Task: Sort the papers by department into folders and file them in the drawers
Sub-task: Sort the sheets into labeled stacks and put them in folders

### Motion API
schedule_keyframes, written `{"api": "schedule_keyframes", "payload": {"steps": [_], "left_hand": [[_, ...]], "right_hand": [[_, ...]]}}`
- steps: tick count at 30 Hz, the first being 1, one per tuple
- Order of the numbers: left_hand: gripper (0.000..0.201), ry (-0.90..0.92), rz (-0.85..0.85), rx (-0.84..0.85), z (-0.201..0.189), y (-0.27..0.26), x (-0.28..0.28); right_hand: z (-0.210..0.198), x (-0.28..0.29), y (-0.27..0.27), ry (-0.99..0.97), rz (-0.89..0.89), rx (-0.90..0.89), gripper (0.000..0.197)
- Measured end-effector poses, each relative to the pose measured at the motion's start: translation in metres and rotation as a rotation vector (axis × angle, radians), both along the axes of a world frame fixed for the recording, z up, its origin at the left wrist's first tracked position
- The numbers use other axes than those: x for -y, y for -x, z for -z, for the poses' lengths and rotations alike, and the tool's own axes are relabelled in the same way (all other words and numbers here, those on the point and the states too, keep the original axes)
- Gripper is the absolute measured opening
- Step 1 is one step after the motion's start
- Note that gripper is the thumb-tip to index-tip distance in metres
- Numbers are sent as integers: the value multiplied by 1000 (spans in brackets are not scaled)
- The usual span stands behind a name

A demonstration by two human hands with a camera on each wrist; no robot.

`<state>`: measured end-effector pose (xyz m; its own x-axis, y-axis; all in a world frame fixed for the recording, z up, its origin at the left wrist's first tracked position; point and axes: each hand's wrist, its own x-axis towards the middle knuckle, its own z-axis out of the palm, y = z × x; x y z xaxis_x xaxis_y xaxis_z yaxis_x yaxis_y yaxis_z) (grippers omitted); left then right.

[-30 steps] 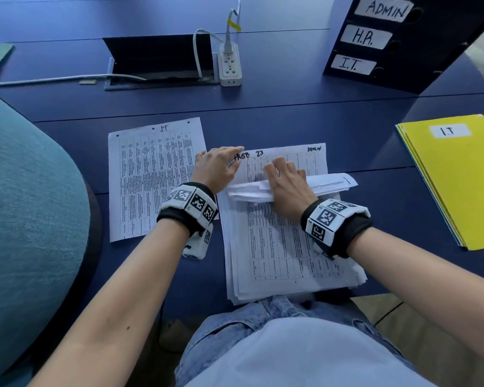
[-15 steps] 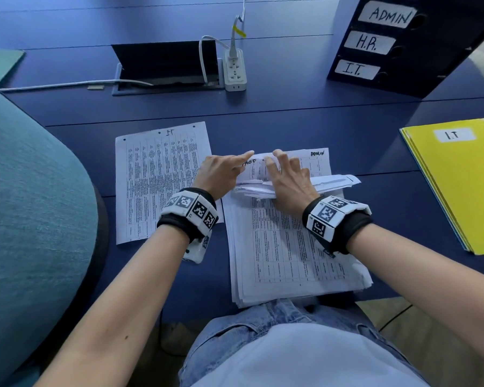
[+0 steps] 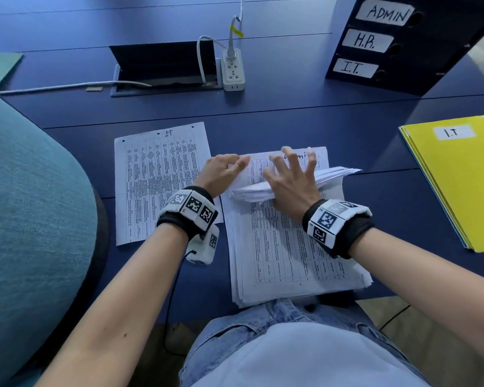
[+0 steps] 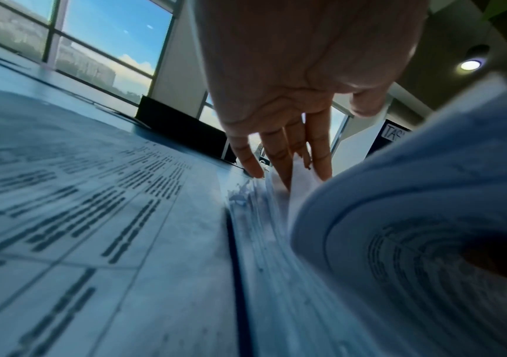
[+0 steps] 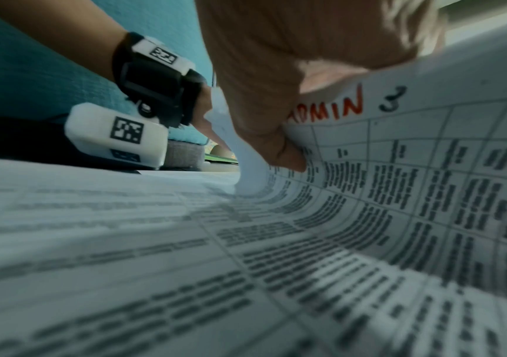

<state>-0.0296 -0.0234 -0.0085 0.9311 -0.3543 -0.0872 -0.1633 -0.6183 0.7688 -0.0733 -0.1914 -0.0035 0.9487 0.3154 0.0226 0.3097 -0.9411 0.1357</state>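
A thick stack of printed papers lies on the blue table in front of me. Its upper sheets are curled back toward me under my right hand. That hand's fingers spread over the stack's far edge. In the right wrist view the thumb presses into the curl of a sheet marked ADMIN 3. My left hand rests with straight fingers on the stack's top left corner. A single sheet marked IT lies to the left. A yellow folder labelled I.T lies at the right.
A dark drawer unit labelled ADMIN, H.R. and I.T. stands at the back right. A white power strip and an open cable hatch sit at the back. A teal chair back fills the left. A green folder corner shows far left.
My right hand's fingers have uncurled and spread forward over the far edge of the stack, and the curled bundle now sits under the palm. The left hand's fingertips slid onto the exposed sheet.
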Motion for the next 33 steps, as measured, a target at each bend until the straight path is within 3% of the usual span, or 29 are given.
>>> {"api": "schedule_keyframes", "payload": {"steps": [2,5,6,9,12,14,18,20,23,26,33], "left_hand": [[78,43,-39,-68,1,-2,-1],[34,56,-89,-88,5,-4,0],[29,82,-104,-84,5,-4,1],[48,181,-136,-139,8,-3,0],[35,196,-107,-174,6,-4,-1],[25,185,-102,-174,2,-5,-1],[32,220,-137,-228,-4,-8,1],[29,116,-137,-166,-5,-8,4],[40,-168,-81,-80,3,-12,8],[48,-362,-34,-74,6,-13,12],[47,-446,41,4,10,-7,13]], "right_hand": [[0,-4,6,-45,-63,-82,33],[-1,-9,16,-134,-81,-131,35],[-3,-9,17,-161,-69,-179,36],[-7,-6,11,-232,-25,-265,39],[-9,-2,4,-370,47,-218,59],[-7,0,-2,-293,64,-197,66],[-4,3,1,-6,121,-35,49],[-4,3,5,49,100,5,52],[-4,0,14,68,31,-205,48],[-2,-2,25,51,-8,-272,43],[-3,-2,22,40,-40,-316,40]]}}
